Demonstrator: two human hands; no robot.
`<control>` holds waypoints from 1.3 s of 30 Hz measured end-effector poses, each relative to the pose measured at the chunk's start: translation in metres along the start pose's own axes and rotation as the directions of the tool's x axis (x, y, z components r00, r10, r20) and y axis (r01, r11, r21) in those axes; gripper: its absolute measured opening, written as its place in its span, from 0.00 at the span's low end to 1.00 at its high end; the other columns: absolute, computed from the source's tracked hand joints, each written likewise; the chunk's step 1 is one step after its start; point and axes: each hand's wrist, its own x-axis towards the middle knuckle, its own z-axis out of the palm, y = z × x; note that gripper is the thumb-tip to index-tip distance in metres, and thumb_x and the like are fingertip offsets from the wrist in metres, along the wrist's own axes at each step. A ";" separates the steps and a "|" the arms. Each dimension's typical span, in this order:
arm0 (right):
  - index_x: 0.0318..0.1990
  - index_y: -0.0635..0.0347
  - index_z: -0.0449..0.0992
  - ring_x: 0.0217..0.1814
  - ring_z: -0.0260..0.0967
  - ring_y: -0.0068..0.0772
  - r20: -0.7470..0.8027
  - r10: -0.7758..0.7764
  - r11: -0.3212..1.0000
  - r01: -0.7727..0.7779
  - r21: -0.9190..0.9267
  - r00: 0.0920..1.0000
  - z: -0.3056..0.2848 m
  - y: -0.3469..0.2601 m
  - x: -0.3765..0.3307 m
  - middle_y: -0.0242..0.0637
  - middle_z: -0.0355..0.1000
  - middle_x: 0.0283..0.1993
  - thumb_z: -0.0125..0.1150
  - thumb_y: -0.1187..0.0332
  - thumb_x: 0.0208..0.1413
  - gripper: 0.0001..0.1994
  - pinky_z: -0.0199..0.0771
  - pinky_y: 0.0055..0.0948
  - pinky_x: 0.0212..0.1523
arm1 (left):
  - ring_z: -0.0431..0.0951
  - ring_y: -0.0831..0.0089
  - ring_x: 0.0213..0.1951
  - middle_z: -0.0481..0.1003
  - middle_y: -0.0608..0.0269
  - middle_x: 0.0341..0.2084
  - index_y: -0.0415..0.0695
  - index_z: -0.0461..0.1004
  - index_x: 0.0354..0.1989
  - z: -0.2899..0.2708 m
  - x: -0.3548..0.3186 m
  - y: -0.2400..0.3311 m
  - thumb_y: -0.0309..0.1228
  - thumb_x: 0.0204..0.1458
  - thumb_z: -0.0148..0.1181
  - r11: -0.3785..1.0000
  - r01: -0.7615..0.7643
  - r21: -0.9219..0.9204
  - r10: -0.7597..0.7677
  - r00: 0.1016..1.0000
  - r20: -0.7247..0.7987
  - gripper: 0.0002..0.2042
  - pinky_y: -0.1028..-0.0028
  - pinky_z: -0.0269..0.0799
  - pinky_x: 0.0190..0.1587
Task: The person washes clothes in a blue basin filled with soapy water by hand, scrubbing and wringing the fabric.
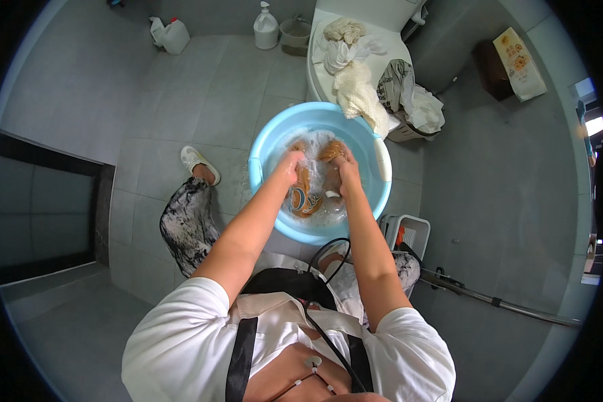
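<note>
A round light-blue basin stands on the floor in front of me, with sudsy water in it. A brown cloth garment with a dark and white printed pattern lies partly under the foam. My left hand is closed on the cloth at the left of the basin. Bunched brown fabric sticks out above my right hand, whose fingers are wrapped round it. Foam and water hide some fingertips and much of the garment.
Cream and white cloths lie on the toilet lid, one hanging onto the basin rim. A patterned dark cloth sits beside it over a bin. Further back stand a white pump bottle and a jug. A metal pole is at right.
</note>
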 end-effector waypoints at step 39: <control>0.42 0.54 0.71 0.40 0.67 0.47 -0.158 -0.463 0.575 0.160 -0.802 0.872 -0.033 -0.019 -0.019 0.47 0.70 0.36 0.53 0.64 0.50 0.12 0.65 0.37 0.41 | 0.65 0.63 0.48 0.64 0.49 0.46 0.37 0.62 0.48 0.009 -0.028 0.027 0.51 0.47 0.50 0.544 -0.288 0.788 0.335 0.936 0.110 0.29 0.67 0.61 0.49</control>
